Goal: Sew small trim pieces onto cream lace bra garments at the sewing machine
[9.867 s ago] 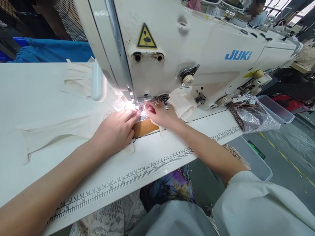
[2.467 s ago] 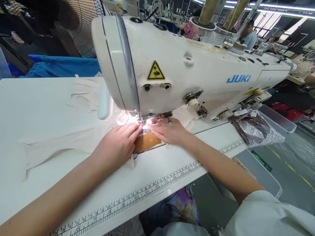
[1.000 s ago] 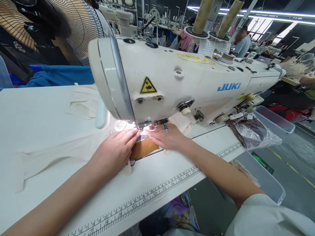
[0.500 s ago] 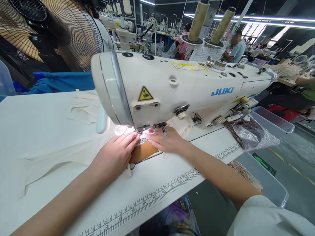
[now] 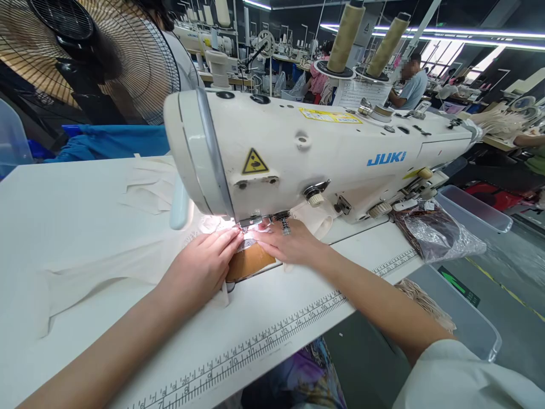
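Observation:
A white JUKI sewing machine [image 5: 276,147] spans the table, its needle area brightly lit. Cream fabric [image 5: 114,264] lies under and to the left of the machine head. My left hand [image 5: 200,258] presses on this fabric just left of the needle, its fingers close together and pointing at the presser foot. My right hand [image 5: 289,241] reaches in from the right, its fingertips on the fabric beside the foot and partly hidden by the machine. An orange-brown plate [image 5: 250,262] shows between my hands.
A large fan [image 5: 93,57] stands at the upper left. Thread cones [image 5: 346,37] rise behind the machine. A plastic bag [image 5: 440,233] rests at the table's right end, near clear bins [image 5: 472,209]. A ruler strip [image 5: 255,352] runs along the front edge. People sit farther back.
The whole view has shifted slightly to the right. My hands keep nearly the same place by the needle, and the fabric looks almost unchanged.

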The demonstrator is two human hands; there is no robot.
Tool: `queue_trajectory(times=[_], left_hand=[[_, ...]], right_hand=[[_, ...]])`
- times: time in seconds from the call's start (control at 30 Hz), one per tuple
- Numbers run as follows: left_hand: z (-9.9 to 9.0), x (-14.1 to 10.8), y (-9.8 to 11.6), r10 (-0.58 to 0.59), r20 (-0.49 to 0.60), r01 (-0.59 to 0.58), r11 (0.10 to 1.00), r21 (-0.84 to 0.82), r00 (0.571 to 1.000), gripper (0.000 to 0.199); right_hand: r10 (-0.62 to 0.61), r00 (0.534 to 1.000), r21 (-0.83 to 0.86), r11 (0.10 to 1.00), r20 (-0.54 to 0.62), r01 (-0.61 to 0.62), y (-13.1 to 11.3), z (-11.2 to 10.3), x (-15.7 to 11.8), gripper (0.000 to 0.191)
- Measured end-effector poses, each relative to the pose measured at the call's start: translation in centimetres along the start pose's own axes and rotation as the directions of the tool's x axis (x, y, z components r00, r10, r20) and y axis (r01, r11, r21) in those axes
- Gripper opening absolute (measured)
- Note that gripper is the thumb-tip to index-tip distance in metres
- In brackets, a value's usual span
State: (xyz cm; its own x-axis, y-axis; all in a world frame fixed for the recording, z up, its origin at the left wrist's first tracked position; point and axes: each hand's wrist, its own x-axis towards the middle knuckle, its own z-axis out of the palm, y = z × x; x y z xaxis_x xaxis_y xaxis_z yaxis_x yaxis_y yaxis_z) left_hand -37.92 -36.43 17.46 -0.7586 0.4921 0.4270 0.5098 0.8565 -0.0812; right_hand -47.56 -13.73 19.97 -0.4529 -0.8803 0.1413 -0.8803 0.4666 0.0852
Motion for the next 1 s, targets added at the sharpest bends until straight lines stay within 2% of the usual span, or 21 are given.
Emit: queue_trajectory(times=[0.23,0.43,0.7,1.0], left_hand=[[-0.1,0.2,0.2,0.026,-0.011,-0.025,0.994,0.103,1.000,0.048],[-0.5,0.2,0.5,-0.023,0.028,0.021,0.998,0.059,0.999,0.050],[-1.0,0.3,1.0,-0.036,0.076,0.030,0.996,0.089,0.996,0.048],[-1.0,0.3,1.2,0.004,0.031,-0.008,0.990,0.138,1.000,0.047]], right_hand=[[0.016,1.000,0.022,1.000,0.010,-0.016,0.1,0.1,0.0,0.041],[0.023,1.000,0.010,1.000,0.007,-0.023,0.0,0.5,-0.1,0.045],[0.011,1.000,-0.007,1.000,0.004,-0.011,-0.1,0.3,-0.3,0.042],[0.007,1.000,-0.018,1.000,0.012,-0.007,-0.2,0.1,-0.3,0.043]])
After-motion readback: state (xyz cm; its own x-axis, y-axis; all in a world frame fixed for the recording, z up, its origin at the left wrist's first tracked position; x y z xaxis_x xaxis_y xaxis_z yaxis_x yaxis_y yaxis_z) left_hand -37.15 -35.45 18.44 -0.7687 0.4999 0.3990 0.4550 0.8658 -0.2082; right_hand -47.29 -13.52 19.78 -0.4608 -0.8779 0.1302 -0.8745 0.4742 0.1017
